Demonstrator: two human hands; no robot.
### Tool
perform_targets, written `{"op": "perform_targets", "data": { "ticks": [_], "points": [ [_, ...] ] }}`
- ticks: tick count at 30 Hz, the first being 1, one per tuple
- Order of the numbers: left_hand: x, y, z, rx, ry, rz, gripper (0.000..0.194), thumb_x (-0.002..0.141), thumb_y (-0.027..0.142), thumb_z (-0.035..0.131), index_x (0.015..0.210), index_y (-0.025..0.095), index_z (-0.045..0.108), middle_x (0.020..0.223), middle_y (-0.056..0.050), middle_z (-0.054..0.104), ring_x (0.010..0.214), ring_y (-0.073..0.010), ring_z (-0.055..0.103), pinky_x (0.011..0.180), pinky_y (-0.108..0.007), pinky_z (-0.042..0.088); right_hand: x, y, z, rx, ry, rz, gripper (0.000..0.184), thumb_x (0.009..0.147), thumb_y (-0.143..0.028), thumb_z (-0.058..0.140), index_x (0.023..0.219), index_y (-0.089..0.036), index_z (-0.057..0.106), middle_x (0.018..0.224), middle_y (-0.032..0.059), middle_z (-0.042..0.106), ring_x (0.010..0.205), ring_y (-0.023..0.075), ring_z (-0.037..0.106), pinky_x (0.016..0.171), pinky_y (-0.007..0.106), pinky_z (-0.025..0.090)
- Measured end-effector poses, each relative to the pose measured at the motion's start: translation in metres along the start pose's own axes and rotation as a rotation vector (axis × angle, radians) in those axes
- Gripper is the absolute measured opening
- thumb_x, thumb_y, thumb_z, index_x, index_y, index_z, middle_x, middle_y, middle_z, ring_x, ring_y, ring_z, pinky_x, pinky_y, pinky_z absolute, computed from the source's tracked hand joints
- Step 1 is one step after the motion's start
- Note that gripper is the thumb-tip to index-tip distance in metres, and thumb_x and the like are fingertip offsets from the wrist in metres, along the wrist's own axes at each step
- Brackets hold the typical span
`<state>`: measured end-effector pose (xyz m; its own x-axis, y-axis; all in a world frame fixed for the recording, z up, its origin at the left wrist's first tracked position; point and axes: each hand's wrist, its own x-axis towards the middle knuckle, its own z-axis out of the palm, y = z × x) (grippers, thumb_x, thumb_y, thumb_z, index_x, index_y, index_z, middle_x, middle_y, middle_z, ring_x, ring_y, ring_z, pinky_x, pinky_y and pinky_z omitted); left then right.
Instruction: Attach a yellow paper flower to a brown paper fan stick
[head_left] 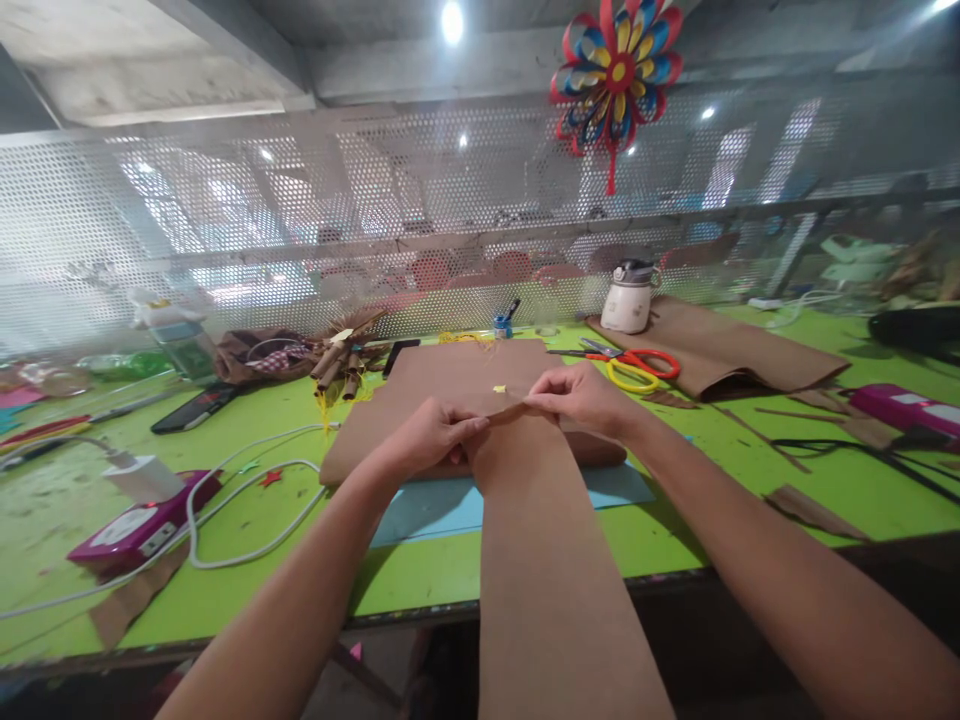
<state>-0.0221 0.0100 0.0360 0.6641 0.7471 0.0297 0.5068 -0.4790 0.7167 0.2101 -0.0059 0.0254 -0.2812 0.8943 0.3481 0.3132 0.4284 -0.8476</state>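
Note:
A long strip of brown paper runs from the table toward me and hangs over the near edge. My left hand pinches the strip's far end at its left corner. My right hand pinches the same end at its right corner. Both hands are closed on the paper and lift its edge slightly. Under them lies a wider brown paper sheet on the green table, with a light blue sheet partly beneath it.
Red and yellow scissors lie right of my hands beside more brown paper and a white jar. A white cable and pink box sit left. Rolled paper sticks lie behind. Perforated screen at back.

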Motion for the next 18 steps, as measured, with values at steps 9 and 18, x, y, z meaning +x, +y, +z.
{"op": "perform_targets", "data": {
  "ticks": [9,18],
  "points": [
    [-0.0042,0.0014,0.0015,-0.430,-0.038,-0.164,0.036,0.080,0.046,0.051,0.066,0.013,0.055,0.056,0.003,0.049,0.051,-0.0074,0.048,0.052,-0.021,0.042,-0.0008,-0.0038,-0.0010,0.003,0.035,-0.014,0.027,0.070,-0.039,0.063,0.067,-0.013,0.064,0.055,-0.0008,0.054,0.050,0.0085,0.045,0.047,0.022,0.035],
    [-0.0011,0.0060,0.0044,-0.846,0.089,-0.264,0.021,0.076,0.031,0.063,0.073,0.011,0.055,0.060,0.002,0.053,0.058,-0.0103,0.061,0.061,-0.023,0.049,0.0006,0.0020,-0.0014,-0.044,0.128,-0.080,0.022,0.074,-0.036,0.061,0.073,-0.014,0.067,0.061,0.0015,0.059,0.055,0.0107,0.050,0.050,0.023,0.039]
  ]
}}
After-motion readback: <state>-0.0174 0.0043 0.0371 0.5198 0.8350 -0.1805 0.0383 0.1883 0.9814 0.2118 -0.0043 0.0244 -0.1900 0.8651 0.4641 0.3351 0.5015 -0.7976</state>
